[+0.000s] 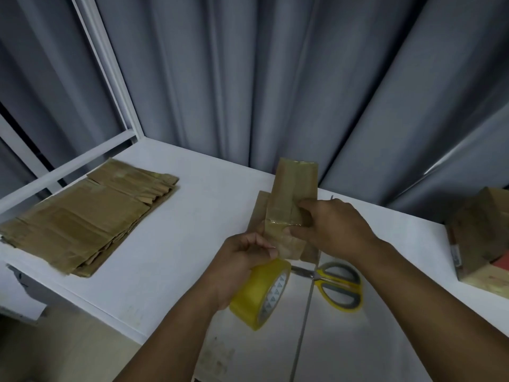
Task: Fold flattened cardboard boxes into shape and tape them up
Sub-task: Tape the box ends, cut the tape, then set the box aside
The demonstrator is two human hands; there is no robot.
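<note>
Right hand (330, 227) in pinch on taped box (296, 183), left hand (239, 263) around tape roll (259, 296).

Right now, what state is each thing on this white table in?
Small brown cardboard box: folded into shape, taped, held upright.
Yellow roll of tape: gripped in the left hand, beside the box.
Right hand: grips the box, thumb on its front.
Yellow-handled scissors: lying on the table, untouched.
Stack of brown cardboard sheets: flat, unfolded.
Larger cardboard box at right: standing, partly out of view.
</note>
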